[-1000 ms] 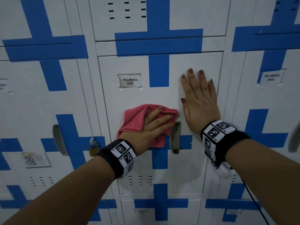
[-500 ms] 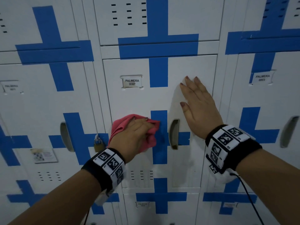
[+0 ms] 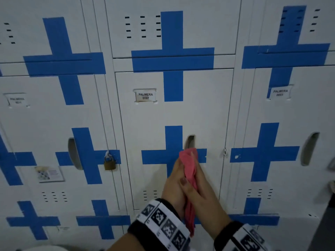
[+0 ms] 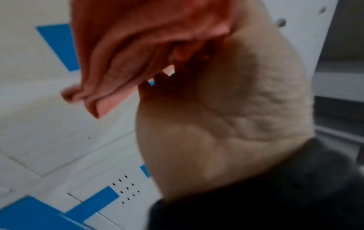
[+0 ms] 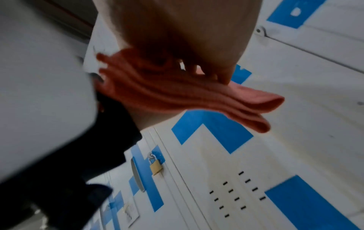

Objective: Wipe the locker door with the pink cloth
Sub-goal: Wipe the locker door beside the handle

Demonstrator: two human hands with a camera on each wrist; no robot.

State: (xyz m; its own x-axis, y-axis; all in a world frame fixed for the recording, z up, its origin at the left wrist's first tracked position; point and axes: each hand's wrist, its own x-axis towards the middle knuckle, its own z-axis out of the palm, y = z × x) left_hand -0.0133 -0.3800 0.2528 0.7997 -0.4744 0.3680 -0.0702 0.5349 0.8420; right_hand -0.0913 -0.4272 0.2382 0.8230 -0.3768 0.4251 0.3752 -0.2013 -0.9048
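Both hands, left hand (image 3: 175,185) and right hand (image 3: 204,194), now apparently clasp the pink cloth (image 3: 190,175), off the locker door (image 3: 174,113).

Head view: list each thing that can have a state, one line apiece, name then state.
pink cloth: bunched lengthwise, held between both hands, off the door.
left hand: gripping the cloth.
right hand: gripping the cloth, thumb over it.
locker door: closed, no lock on its hasp.
padlock: locked on the neighbouring left locker.
name label: seated in its holder, reads PALMERA.
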